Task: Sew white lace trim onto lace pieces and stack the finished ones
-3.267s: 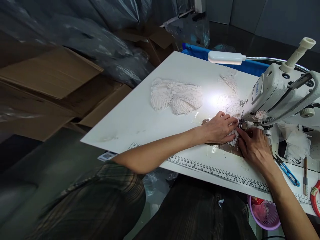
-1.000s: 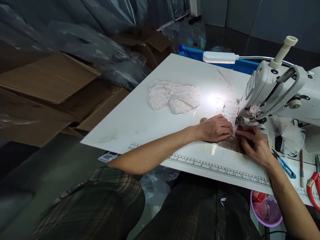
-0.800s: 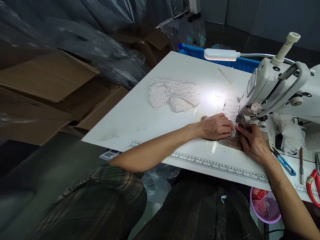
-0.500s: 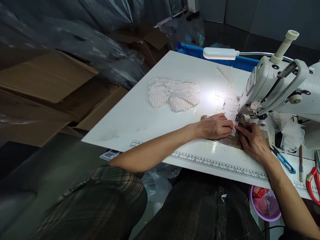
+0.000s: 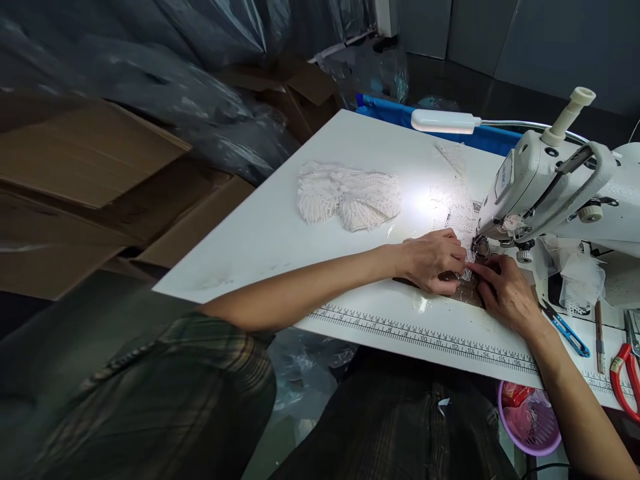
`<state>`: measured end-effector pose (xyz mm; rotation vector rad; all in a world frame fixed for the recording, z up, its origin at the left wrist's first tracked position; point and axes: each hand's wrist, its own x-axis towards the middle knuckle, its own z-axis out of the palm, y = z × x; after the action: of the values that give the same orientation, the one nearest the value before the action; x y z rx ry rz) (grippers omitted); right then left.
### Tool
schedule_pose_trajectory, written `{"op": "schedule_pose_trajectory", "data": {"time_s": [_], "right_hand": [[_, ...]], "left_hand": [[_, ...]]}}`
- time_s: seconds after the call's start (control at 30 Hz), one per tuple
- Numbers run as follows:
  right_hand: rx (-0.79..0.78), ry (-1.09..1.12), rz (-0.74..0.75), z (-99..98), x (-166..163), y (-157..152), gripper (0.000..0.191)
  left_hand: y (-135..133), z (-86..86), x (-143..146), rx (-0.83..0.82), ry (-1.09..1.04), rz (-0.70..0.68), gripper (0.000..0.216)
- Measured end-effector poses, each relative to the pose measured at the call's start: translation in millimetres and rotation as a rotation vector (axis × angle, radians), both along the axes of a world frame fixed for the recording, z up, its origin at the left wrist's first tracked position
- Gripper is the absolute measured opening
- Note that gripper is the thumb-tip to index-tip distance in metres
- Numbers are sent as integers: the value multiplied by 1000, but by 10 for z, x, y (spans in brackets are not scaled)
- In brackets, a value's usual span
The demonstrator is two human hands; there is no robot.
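Observation:
A white sewing machine (image 5: 555,187) stands at the right of a white table (image 5: 310,227). A strip of white lace (image 5: 457,207) runs from the far side of the table under its presser foot. My left hand (image 5: 435,261) lies on the lace just left of the needle, fingers curled and pressing it down. My right hand (image 5: 505,293) meets it from the right, fingertips pinching the lace in front of the foot. A clear plastic sheet lies under both hands.
A pile of white lace pieces (image 5: 350,195) lies mid-table. A lamp (image 5: 443,121) shines on the work. Blue snips (image 5: 563,327) and red-handled scissors (image 5: 623,380) lie at the right. A purple basket (image 5: 530,427) hangs below the table edge. Cardboard boxes (image 5: 90,173) stand at the left.
Both hands stay at the presser foot, shifting only slightly on the lace. The view has drifted a little as my head moved.

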<state>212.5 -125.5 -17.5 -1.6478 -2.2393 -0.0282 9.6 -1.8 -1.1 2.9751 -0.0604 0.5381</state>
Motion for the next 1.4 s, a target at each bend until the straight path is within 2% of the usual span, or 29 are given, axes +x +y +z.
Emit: {"op": "schedule_pose_trajectory", "data": {"time_s": [0.23,0.57,0.77,1.2,1.4], "right_hand": [[-50,-40,-47,48,-35,3,40],[-128,-110,-166,106,-124,75,42],[-97,-48,-68,84,-69,59,42],[-59,-17,-85,63,-96,77,43],[-117,100,-16,147,-17,61,43]], "left_hand": [[-16,-43,-8,17,-83,21,19],[-63,-21,-34,154,21,112,30],[-44,-33,-37,134,25,123,32],[5,-21,-33,84,65,179,42],[30,9,-22,99,105,191,48]]}}
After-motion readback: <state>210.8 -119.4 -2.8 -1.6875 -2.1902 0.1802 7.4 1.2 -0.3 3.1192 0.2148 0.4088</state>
